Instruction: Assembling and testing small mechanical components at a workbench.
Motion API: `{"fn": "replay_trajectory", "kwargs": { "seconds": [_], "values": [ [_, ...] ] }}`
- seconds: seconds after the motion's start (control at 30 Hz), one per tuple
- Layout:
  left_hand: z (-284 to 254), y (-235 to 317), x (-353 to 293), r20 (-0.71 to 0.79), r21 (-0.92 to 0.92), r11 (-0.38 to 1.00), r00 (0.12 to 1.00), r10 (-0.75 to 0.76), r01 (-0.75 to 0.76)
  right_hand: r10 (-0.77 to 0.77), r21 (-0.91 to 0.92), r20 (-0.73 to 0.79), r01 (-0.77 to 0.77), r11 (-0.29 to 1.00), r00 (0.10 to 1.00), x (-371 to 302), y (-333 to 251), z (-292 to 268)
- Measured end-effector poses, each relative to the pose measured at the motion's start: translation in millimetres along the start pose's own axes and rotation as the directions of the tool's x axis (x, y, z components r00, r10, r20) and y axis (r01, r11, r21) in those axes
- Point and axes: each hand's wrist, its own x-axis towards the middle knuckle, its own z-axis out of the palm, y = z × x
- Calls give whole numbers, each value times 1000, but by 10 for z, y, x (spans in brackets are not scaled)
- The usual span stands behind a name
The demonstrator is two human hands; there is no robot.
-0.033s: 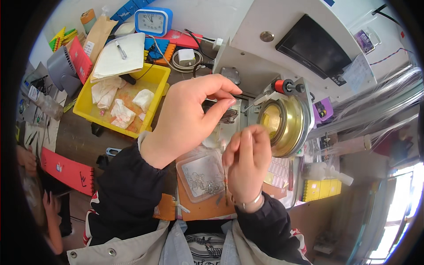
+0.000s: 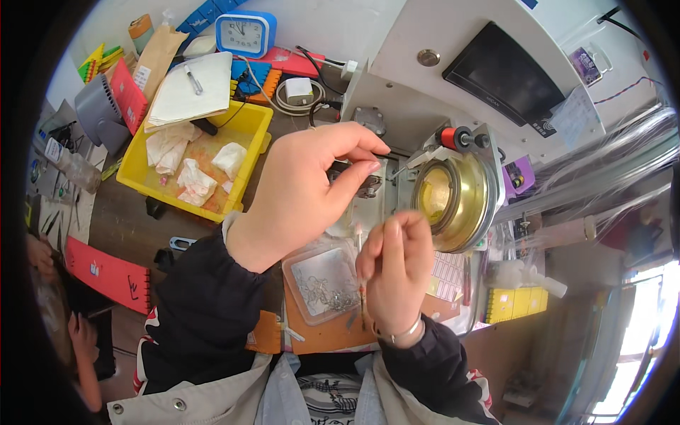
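Note:
My left hand (image 2: 312, 185) is raised over the bench, thumb and index finger curled together in a pinch in front of a small machine. What they grip, if anything, is too small to make out. Lower and to the right, my right hand (image 2: 397, 273) is closed, its thumb against the bent fingers; whatever it holds is hidden. Beside that hand is the machine's round brass-coloured wheel (image 2: 476, 202), with a red thread spool (image 2: 455, 138) above it. Below my left hand lies a clear plastic box (image 2: 301, 312) with a tangle of small metal hooks.
A yellow tray (image 2: 134, 179) with crumpled white tissues and a notepad (image 2: 188, 99) on its edge sits at left. A dark screen (image 2: 504, 74) is on the white housing. Clear strands (image 2: 602, 173) hang at right. Another person's hand (image 2: 83, 336) shows at far left.
My right hand has dropped slightly, away from the left. My left hand keeps its place and its pinch.

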Motion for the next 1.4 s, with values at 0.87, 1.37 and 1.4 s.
{"fn": "replay_trajectory", "kwargs": {
  "seconds": [0.87, 1.37, 1.4],
  "values": [
    [144, 49, -67, 119, 416, 842, 939, 323, -342, -8, 11, -121, 9, 1000, 993, 312, 145, 77],
    [-42, 84, -364, -63, 342, 936, 991, 114, -86, -81, -32, -136, 78, 996, 987, 422, 182, 94],
    [-42, 29, -472, -97, 323, 946, 993, 70, -35, -92, -69, -146, 82, 994, 985, 422, 205, 63]
  ]
}}
